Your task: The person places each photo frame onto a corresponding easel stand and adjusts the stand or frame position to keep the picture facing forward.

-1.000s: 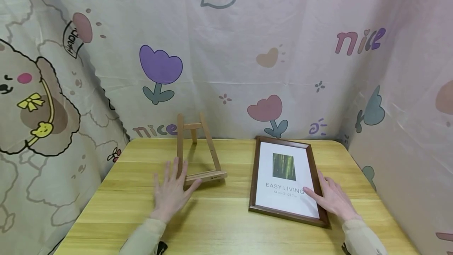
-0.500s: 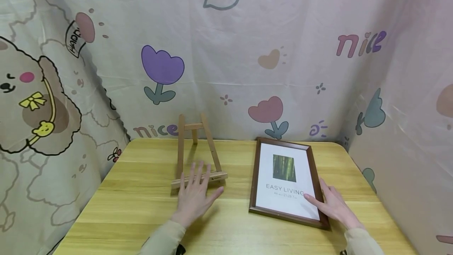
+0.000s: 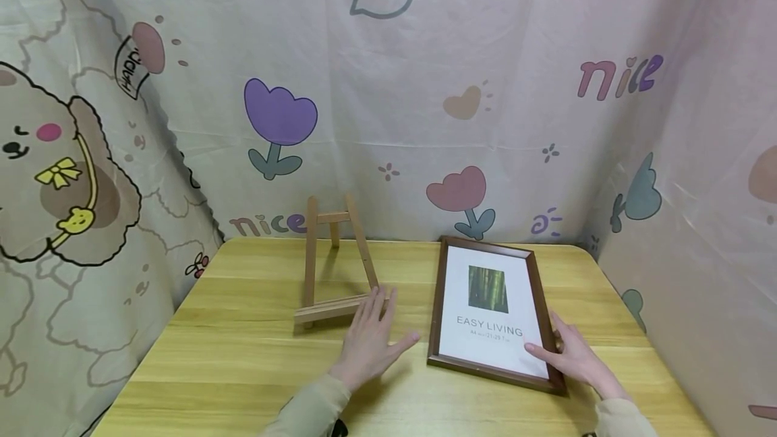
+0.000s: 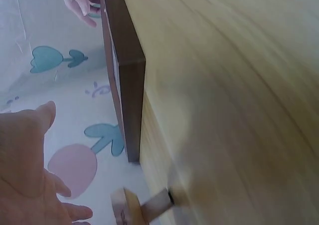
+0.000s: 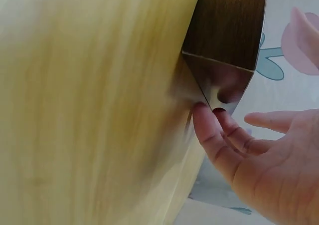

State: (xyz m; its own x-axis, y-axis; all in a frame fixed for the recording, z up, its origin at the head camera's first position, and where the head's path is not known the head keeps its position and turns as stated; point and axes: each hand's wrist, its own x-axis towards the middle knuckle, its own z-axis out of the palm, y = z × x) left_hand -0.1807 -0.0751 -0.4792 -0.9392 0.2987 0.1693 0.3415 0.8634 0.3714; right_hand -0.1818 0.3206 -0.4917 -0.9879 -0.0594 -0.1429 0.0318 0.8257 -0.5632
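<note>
A small wooden easel (image 3: 311, 251) stands on the table, left of the middle. My left hand (image 3: 369, 346) is at the right end of its ledge (image 3: 330, 309), fingers straight and thumb spread; the head view does not settle contact. Right of it lies a brown picture frame (image 3: 485, 371) with a white "EASY LIVING" sheet, face up. At the frame's right side is my right hand (image 3: 577, 356), thumb over the border. In the right wrist view, its loosely bent fingers (image 5: 207, 127) are at the frame's side (image 5: 224, 28) while the thumb stays apart. My left hand (image 4: 25, 160) holds nothing.
The wooden table (image 3: 243, 356) has rounded far corners. Behind it hangs a printed cloth (image 3: 388, 73), which also runs down both sides. Bare tabletop shows between the easel and the frame.
My left hand has moved right, from the easel's left leg along the ledge to its right end. My right hand has shifted only slightly at the frame. Easel and frame have stayed put.
</note>
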